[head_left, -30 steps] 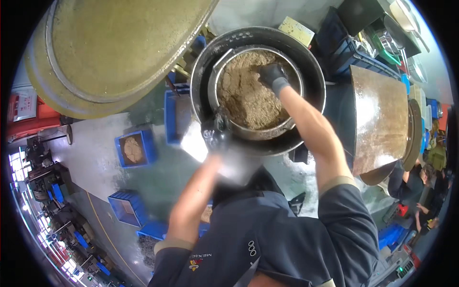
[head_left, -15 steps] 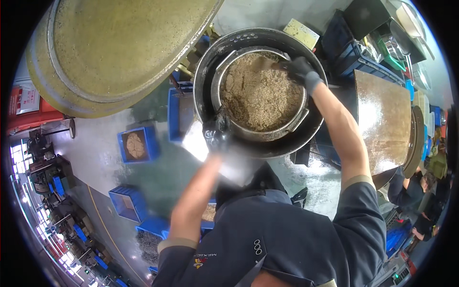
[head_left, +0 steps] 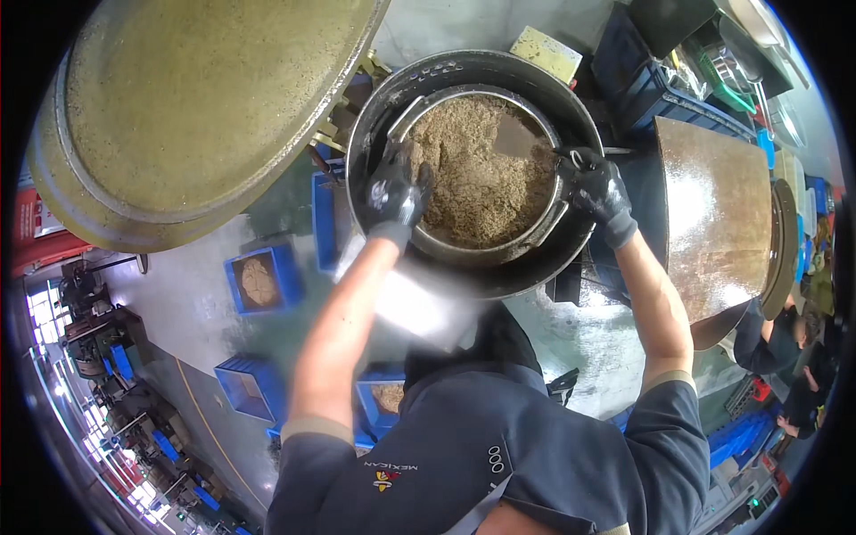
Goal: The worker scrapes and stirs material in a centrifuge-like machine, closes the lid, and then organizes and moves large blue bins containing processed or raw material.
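Inner pot (head_left: 486, 253): upper centre, grain (head_left: 477, 192) inside, within black drum (head_left: 499, 282).
Your left hand (head_left: 397, 194): half-open over its left rim; grip unclear.
Your right hand (head_left: 601, 189): curled at its right rim; hold unclear.
Change: right hand has left the grain; you're likely handling the pot.

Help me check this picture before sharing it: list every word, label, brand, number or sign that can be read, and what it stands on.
Dark shirt: pale lettering beside a small coloured emblem, plus white ring shapes; I won't copy wording or brands.
Gloved left hand: pale marks on the back, too blurred to read.
Gloved right hand: pale marks, also too blurred.
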`<move>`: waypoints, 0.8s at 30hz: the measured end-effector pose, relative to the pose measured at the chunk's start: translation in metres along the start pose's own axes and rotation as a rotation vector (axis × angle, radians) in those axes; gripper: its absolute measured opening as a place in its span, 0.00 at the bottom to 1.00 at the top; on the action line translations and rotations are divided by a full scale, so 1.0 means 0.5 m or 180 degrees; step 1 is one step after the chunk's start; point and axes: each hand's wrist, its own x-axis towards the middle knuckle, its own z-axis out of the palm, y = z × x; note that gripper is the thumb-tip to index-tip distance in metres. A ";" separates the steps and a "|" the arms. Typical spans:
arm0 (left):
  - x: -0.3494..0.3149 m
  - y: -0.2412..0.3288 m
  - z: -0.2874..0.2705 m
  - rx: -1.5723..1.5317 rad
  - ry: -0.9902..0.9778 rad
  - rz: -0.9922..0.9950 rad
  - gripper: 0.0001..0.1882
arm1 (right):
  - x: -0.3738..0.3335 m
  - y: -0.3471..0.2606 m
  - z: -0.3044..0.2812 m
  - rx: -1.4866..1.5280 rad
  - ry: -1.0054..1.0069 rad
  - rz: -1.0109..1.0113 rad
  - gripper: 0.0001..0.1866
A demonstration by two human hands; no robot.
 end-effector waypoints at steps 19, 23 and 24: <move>0.169 0.019 0.111 0.1003 -0.1103 -0.0851 0.39 | -0.219 -0.095 -0.007 0.1922 -0.0486 0.1040 0.16; 0.157 0.043 0.149 -0.0125 -0.0438 -0.1009 0.35 | -0.237 -0.084 -0.034 0.1778 -0.0671 0.1228 0.17; 0.150 -0.004 0.194 -0.0898 -0.0572 -0.0444 0.33 | -0.249 -0.075 -0.030 0.2032 -0.0545 0.1113 0.16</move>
